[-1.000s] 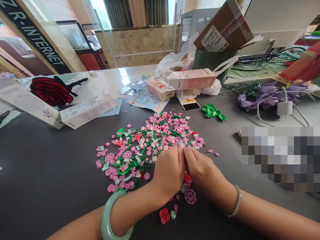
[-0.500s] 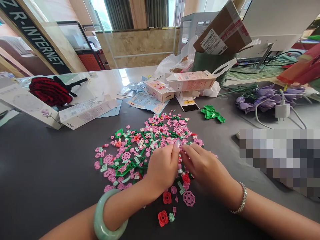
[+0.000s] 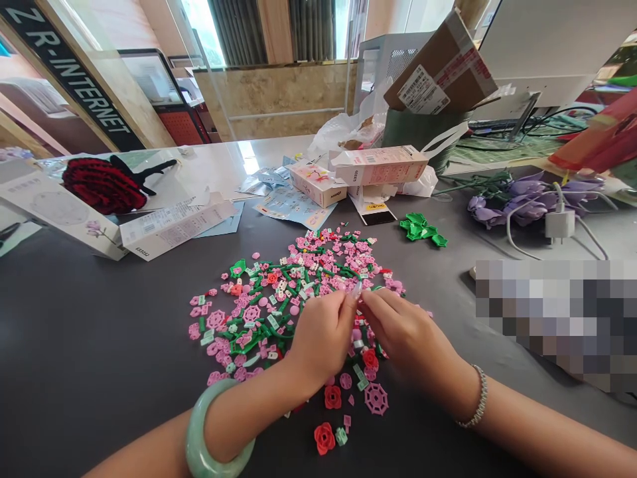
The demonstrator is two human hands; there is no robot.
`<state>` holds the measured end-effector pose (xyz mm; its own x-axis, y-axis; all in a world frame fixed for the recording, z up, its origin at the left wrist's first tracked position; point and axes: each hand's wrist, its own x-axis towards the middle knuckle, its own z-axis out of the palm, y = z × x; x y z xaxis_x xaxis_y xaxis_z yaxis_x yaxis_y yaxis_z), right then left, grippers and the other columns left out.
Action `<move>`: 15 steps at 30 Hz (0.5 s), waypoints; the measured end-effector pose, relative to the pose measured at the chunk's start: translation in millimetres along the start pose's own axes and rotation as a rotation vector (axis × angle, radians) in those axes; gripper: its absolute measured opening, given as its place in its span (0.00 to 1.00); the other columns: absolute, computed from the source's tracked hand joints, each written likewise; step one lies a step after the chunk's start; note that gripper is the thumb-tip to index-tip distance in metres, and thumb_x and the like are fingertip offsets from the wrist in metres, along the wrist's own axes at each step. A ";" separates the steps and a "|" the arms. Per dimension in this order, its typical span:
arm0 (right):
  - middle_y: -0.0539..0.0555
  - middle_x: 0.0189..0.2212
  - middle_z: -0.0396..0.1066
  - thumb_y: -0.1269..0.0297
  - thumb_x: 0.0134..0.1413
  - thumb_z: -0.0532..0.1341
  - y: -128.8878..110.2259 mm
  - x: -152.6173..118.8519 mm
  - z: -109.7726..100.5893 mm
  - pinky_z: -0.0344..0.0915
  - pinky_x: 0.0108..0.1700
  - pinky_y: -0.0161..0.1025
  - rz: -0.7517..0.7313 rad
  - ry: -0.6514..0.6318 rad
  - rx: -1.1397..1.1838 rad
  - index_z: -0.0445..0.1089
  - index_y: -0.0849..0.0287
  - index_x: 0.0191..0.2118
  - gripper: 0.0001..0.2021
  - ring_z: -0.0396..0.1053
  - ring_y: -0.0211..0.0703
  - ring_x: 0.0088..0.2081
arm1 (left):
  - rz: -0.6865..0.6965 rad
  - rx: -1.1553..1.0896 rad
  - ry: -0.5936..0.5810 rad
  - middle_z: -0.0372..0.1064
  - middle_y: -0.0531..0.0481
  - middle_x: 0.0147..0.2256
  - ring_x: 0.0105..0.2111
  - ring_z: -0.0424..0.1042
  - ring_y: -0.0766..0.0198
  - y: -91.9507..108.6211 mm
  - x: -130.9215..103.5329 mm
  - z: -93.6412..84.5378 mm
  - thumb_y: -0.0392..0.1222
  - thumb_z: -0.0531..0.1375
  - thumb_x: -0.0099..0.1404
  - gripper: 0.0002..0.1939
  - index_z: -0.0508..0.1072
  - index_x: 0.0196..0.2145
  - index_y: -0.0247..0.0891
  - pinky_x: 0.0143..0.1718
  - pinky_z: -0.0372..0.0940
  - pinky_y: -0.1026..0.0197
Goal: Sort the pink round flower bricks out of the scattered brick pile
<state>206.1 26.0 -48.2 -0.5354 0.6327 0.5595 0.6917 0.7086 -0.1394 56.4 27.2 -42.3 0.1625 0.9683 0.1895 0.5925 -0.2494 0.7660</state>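
My left hand point(image 3: 322, 332) and my right hand point(image 3: 405, 324) meet fingertip to fingertip over a spread of small toy building bricks point(image 3: 279, 292), pink, green, white and red. Both are closed in a pinch; whatever lies between the fingertips is too small and too covered to make out. Below the hands lie a red flower piece point(image 3: 324, 438), a second red flower piece point(image 3: 332, 397), a pink web-shaped ring point(image 3: 376, 398) and a pale green piece point(image 3: 341, 436). A jade-green bangle is on my left wrist, a silvery bracelet on my right.
Green leaf pieces point(image 3: 423, 229) lie beyond the bricks. Opened boxes point(image 3: 176, 226) stand at left beside a dark red knitted flower point(image 3: 102, 186). More boxes point(image 3: 381, 166) and blue packets point(image 3: 293, 204) lie at the back. Purple flowers point(image 3: 490, 206) and a white charger point(image 3: 560, 222) are at right.
My hands stay together over the bricks, with the fingertips shifted very slightly. The camera view has tipped a little; the bricks on the table look the same.
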 end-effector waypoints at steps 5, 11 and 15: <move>0.53 0.25 0.65 0.73 0.68 0.45 -1.7 0.7 2.9 0.59 0.27 0.36 0.001 0.054 0.108 0.63 0.60 0.32 0.15 0.60 0.39 0.25 | 0.019 -0.022 -0.002 0.54 0.57 0.16 0.18 0.51 0.69 0.3 -1.0 0.9 0.48 0.44 0.72 0.23 0.52 0.19 0.41 0.21 0.44 0.62; 0.51 0.23 0.64 0.72 0.68 0.46 -6.6 2.6 3.5 0.59 0.26 0.34 -0.009 0.143 0.185 0.63 0.60 0.30 0.15 0.60 0.37 0.24 | 0.051 -0.039 0.004 0.57 0.56 0.16 0.17 0.54 0.69 2.1 -5.1 0.6 0.48 0.43 0.72 0.23 0.55 0.20 0.41 0.20 0.46 0.63; 0.50 0.22 0.62 0.72 0.68 0.46 -6.5 3.1 2.1 0.58 0.25 0.33 -0.041 0.169 0.186 0.62 0.60 0.29 0.16 0.58 0.36 0.23 | 0.087 -0.013 0.007 0.56 0.56 0.17 0.18 0.53 0.69 3.8 -6.8 -0.9 0.46 0.42 0.72 0.22 0.55 0.20 0.41 0.21 0.46 0.62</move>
<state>199.0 24.1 -47.2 -0.4618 0.5524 0.6940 0.5617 0.7877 -0.2531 56.9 19.7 -40.1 0.2073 0.9429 0.2606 0.5661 -0.3329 0.7541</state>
